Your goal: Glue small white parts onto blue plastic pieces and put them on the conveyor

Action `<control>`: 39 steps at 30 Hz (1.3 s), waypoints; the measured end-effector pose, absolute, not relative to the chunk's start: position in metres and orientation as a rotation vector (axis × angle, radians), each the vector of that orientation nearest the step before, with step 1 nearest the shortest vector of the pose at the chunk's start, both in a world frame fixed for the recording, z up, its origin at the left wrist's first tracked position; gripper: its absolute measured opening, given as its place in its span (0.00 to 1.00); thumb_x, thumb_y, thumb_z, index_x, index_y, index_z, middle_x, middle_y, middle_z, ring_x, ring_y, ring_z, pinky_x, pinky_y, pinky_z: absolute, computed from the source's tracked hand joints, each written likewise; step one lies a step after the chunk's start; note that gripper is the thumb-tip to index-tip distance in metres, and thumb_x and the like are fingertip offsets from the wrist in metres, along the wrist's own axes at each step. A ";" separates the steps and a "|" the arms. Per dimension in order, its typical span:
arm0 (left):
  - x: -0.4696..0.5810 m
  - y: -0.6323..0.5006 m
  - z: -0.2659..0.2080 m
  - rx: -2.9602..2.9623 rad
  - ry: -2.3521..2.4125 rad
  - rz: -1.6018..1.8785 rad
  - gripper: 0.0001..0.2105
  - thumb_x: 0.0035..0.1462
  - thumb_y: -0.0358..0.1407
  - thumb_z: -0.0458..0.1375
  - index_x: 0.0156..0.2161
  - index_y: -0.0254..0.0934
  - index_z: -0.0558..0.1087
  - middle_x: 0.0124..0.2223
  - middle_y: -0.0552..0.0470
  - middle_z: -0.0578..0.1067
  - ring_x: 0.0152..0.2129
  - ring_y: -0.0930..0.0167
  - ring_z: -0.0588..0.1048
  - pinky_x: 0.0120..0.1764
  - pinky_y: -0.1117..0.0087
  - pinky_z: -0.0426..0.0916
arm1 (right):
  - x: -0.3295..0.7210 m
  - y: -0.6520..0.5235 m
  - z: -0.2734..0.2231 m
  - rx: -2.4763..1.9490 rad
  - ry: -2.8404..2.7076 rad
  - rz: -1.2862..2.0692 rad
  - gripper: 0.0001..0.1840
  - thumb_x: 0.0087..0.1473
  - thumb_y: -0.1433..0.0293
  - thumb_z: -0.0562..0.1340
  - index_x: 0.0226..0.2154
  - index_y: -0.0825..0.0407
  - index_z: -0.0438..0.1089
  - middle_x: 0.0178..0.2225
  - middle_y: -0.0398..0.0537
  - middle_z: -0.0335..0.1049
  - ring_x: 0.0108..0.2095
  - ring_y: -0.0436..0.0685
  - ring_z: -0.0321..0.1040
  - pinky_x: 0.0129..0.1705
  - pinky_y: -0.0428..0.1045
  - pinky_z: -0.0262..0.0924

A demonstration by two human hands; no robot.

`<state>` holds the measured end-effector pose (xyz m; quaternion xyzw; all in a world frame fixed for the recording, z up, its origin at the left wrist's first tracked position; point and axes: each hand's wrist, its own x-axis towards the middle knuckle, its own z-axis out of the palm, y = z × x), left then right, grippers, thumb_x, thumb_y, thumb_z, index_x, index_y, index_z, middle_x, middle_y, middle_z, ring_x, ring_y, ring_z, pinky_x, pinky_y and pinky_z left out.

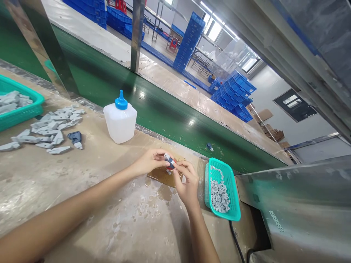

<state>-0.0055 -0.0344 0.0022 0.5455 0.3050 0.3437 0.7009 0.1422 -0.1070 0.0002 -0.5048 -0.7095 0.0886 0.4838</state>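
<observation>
Between the fingertips of both hands is a small dark blue and light grey plastic part [170, 161]. My left hand [150, 161] pinches it from the left. My right hand [188, 179] grips its right side with thumb and fingers. Just beneath lies a wet brown plate [161, 176], where something red and a small grey piece show, partly hidden by the fingers. To the right of my right hand stands a green basket [237, 204] of small grey pieces [219, 197]. A white squeeze bottle [120, 122] with a blue nozzle cap stands upright beyond my left forearm.
Grey plastic pieces [55, 126] lie heaped at left, beside a dark blue part [76, 138] and another green basket [22, 116]. Behind the table edge runs a green conveyor belt [164, 109], carrying a similar dark part [210, 147]. A metal panel [304, 204] borders the right side.
</observation>
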 end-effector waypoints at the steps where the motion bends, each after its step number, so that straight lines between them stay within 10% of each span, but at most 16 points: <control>1: -0.004 -0.036 0.003 1.184 0.700 0.780 0.08 0.40 0.33 0.61 0.30 0.34 0.73 0.30 0.52 0.76 0.28 0.70 0.74 0.38 0.68 0.67 | 0.142 -0.108 0.001 -1.237 -1.717 0.222 0.12 0.51 0.77 0.56 0.37 0.50 0.71 0.35 0.50 0.65 0.36 0.53 0.67 0.33 0.47 0.65; 17: 0.016 -0.038 0.011 0.665 0.819 0.991 0.18 0.39 0.25 0.60 0.39 0.36 0.66 0.37 0.47 0.76 0.32 0.69 0.76 0.37 0.68 0.70 | 0.176 -0.119 0.003 -1.346 -1.661 0.152 0.19 0.51 0.73 0.55 0.47 0.49 0.64 0.42 0.51 0.64 0.43 0.55 0.64 0.44 0.51 0.62; 25: 0.012 0.051 0.001 1.662 1.274 0.852 0.21 0.45 0.28 0.54 0.47 0.39 0.58 0.43 0.42 0.74 0.39 0.62 0.74 0.43 0.58 0.66 | 0.310 -0.143 -0.020 -2.264 -1.461 -0.053 0.22 0.45 0.82 0.51 0.44 0.59 0.68 0.43 0.58 0.68 0.45 0.60 0.64 0.47 0.53 0.59; 32: 0.045 0.103 0.004 2.414 1.622 0.232 0.33 0.45 0.21 0.51 0.59 0.31 0.52 0.62 0.24 0.40 0.52 0.43 0.59 0.44 0.48 0.61 | 0.308 -0.140 -0.033 -2.340 -1.642 0.114 0.18 0.44 0.83 0.53 0.36 0.58 0.73 0.36 0.56 0.72 0.40 0.58 0.67 0.45 0.49 0.57; 35: 0.081 0.103 0.000 2.555 1.551 0.127 0.35 0.45 0.19 0.50 0.60 0.34 0.49 0.63 0.31 0.34 0.57 0.43 0.47 0.47 0.43 0.55 | 0.310 -0.140 -0.033 -2.357 -1.630 0.137 0.17 0.46 0.82 0.53 0.37 0.58 0.73 0.34 0.56 0.71 0.37 0.58 0.67 0.40 0.48 0.58; 39: 0.138 0.091 -0.003 2.772 1.146 0.034 0.35 0.46 0.17 0.48 0.59 0.43 0.51 0.64 0.48 0.48 0.59 0.61 0.50 0.52 0.62 0.56 | 0.310 -0.141 -0.033 -2.342 -1.624 0.125 0.16 0.45 0.82 0.54 0.34 0.58 0.73 0.30 0.54 0.71 0.34 0.58 0.67 0.38 0.48 0.56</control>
